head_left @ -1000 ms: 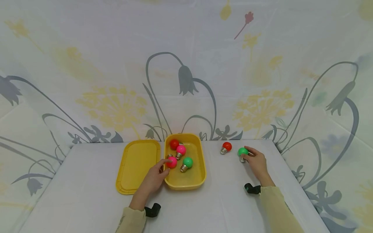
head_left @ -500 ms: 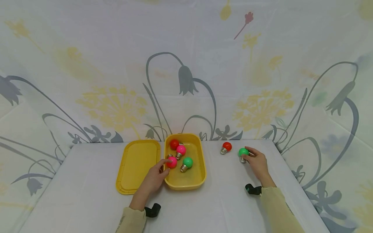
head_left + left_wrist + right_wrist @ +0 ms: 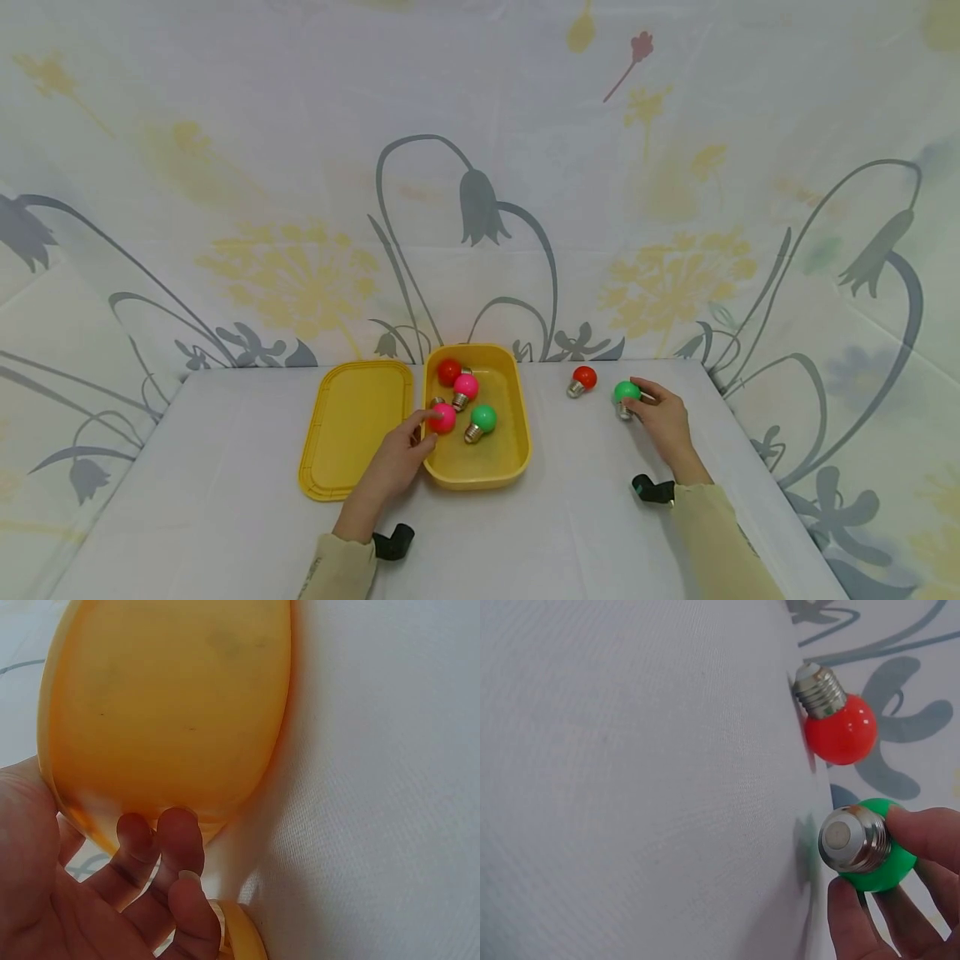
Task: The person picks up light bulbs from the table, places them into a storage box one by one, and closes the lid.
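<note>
My left hand (image 3: 395,454) is at the left wall of a yellow plastic tub (image 3: 480,482). In the left wrist view its fingers (image 3: 180,840) curl against the tub's outside while part of the hand goes over the rim. Just inside that rim, by the fingertips in the head view, lies a pink light bulb (image 3: 442,418). To the right, my right hand (image 3: 663,421) pinches a green light bulb (image 3: 885,874) by its globe, between thumb and fingers. Its metal screw base points toward the right wrist camera, and the bulb's shadow falls on the white cloth.
Also in the tub are a red bulb (image 3: 448,372), another pink bulb (image 3: 467,386) and a green bulb (image 3: 483,417). A flat yellow lid (image 3: 348,433) lies left of the tub. Between tub and right hand rests a red bulb (image 3: 584,379), near the patterned backdrop (image 3: 480,275).
My right hand has shifted very slightly to the right with the green bulb. The left hand and the tub have stayed in place.
</note>
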A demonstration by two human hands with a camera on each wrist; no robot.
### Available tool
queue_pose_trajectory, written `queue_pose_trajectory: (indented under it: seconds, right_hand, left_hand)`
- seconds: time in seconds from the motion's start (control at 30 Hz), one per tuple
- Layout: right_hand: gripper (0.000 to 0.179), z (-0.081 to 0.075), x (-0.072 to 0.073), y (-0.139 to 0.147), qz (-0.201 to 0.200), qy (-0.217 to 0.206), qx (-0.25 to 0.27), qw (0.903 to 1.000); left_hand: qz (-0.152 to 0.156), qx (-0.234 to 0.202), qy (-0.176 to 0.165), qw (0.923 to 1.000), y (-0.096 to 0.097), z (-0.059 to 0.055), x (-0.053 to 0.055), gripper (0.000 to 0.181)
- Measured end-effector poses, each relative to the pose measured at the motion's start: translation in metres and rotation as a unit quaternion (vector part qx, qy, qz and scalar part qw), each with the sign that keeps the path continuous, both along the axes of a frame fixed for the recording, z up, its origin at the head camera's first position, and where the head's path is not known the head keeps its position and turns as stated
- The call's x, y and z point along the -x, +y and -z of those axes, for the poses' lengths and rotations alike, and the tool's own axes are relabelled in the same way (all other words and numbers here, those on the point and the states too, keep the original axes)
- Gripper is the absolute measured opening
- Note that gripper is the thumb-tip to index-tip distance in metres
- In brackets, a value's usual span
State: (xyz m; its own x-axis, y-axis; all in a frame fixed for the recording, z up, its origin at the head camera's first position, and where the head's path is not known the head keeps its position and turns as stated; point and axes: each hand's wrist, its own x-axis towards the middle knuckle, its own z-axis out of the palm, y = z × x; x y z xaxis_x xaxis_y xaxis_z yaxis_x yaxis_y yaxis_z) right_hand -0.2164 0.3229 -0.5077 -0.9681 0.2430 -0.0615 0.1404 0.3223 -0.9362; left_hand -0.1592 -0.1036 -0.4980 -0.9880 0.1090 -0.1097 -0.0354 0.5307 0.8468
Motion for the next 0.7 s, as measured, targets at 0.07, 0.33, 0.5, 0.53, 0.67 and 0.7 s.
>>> queue_pose_trajectory:
  seconds: [0.07, 0.33, 0.5, 0.53, 0.67, 0.7]
  right_hand:
    - [0.051, 0.0002, -0.0002, 0.0000, 0.001, 0.001, -0.002, 1.0000]
    - [0.050, 0.0009, -0.0011, 0.0003, 0.001, 0.006, -0.009, 0.9999]
    - [0.049, 0.0012, -0.0022, -0.0006, -0.004, 0.008, -0.008, 0.9999]
    - [0.049, 0.0011, -0.0026, -0.0010, -0.007, 0.010, -0.011, 0.9999]
    - [0.050, 0.0010, -0.0036, -0.0012, -0.014, 0.013, -0.017, 0.9997]
    - [0.050, 0.0011, -0.0038, -0.0010, -0.014, 0.013, -0.017, 0.9997]
  left_hand:
    - [0.000, 0.000, 0.000, 1.0000, 0.0001, -0.0004, -0.0001, 0.038]
    - [0.001, 0.001, 0.000, 1.0000, 0.0003, -0.0007, -0.0006, 0.039]
    - [0.001, 0.001, -0.003, 1.0000, 0.0004, -0.0007, -0.0007, 0.039]
    - [0.001, 0.000, -0.004, 1.0000, 0.0003, -0.0005, -0.0006, 0.039]
    - [0.001, 0.000, -0.006, 1.0000, 0.0003, -0.0002, -0.0005, 0.038]
    - [0.002, 0.000, -0.006, 1.0000, 0.0003, -0.0002, -0.0005, 0.038]
